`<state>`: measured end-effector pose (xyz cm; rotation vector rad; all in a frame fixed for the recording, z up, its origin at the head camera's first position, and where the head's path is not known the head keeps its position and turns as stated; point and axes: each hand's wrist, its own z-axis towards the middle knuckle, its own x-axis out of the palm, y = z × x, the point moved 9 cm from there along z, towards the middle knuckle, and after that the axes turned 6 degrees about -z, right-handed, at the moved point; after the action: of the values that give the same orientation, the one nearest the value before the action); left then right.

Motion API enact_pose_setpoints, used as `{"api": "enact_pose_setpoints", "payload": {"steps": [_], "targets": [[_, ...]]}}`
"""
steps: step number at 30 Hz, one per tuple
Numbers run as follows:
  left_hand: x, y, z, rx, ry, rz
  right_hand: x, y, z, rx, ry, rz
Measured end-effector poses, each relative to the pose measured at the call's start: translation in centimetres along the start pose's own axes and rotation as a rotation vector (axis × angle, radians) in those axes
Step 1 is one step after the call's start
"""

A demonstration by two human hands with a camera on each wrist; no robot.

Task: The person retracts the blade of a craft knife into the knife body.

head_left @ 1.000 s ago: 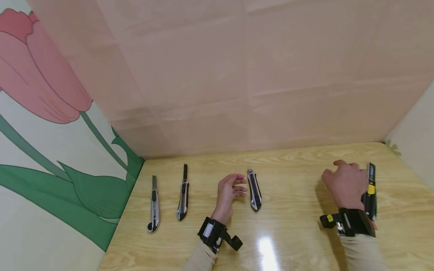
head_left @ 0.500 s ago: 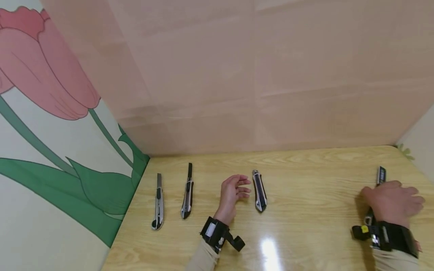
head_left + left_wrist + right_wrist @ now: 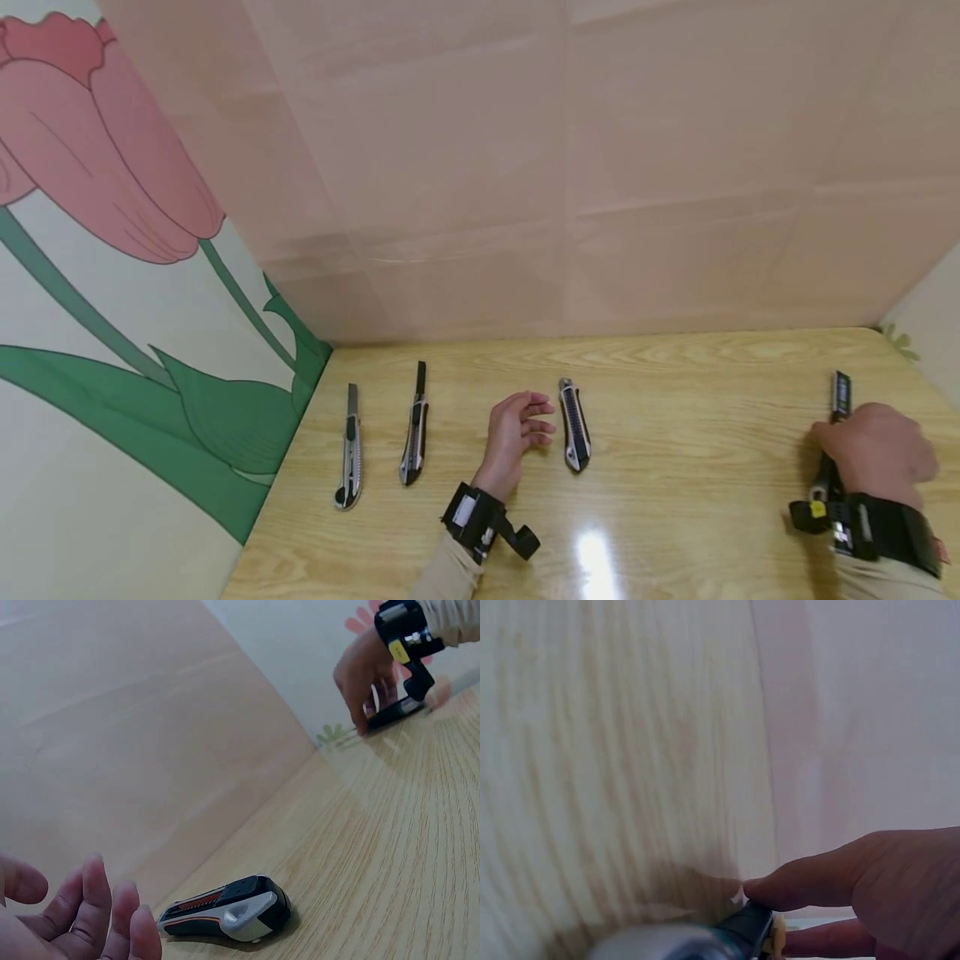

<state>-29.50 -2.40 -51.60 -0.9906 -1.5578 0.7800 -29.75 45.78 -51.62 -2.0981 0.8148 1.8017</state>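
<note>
At the table's right side, my right hand (image 3: 877, 450) grips a black utility knife (image 3: 841, 396) whose blade end points toward the back. The right wrist view shows the thumb on one side of this knife (image 3: 746, 924) and a finger on the other, by a yellow part. My left hand (image 3: 513, 437) rests near the middle with loosely bent fingers and holds nothing. Just right of its fingertips lies a grey-and-black utility knife (image 3: 574, 427), its blade not visible. In the left wrist view that knife (image 3: 225, 909) has orange trim.
Two more utility knives lie on the wooden table (image 3: 675, 467) to the left: a silver one (image 3: 349, 467) and a black-and-grey one (image 3: 413, 442), both with blades extended. A pinkish sheet (image 3: 465, 208) covers the back wall. A tulip mural (image 3: 112, 158) decorates the left wall.
My right hand has let its knife down from beside the wrist, moved right, and now has its fingers around it. The left hand stays put. The head view has shifted slightly.
</note>
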Motion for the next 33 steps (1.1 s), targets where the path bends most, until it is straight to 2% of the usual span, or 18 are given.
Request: {"api": "enact_pose_setpoints", "payload": {"steps": [9, 15, 17, 22, 27, 30, 33], "targets": [[0.4, 0.1, -0.1, -0.006, 0.012, -0.003, -1.4, 0.2, -0.8, -0.105, -0.136, 0.033], [1.3, 0.2, -0.3, -0.004, 0.029, 0.013, -2.0, 1.9, -1.6, -0.187, -0.204, 0.111], [1.7, 0.3, -0.4, -0.001, 0.044, 0.021, -2.2, 3.1, -2.1, -0.236, -0.206, 0.146], [2.9, 1.0, -0.7, -0.019, 0.090, 0.056, -3.1, 6.2, -4.2, -0.391, -0.273, 0.233], [4.7, 1.6, -1.2, -0.013, 0.159, 0.079, -3.3, 10.1, -6.5, -0.443, -0.247, 0.300], [6.1, 2.1, -1.5, -0.008, 0.224, 0.102, -3.3, 12.9, -8.3, -0.473, -0.221, 0.343], [7.6, 2.7, -2.0, -0.002, 0.297, 0.123, -3.6, 15.8, -10.6, -0.535, -0.223, 0.390]]}}
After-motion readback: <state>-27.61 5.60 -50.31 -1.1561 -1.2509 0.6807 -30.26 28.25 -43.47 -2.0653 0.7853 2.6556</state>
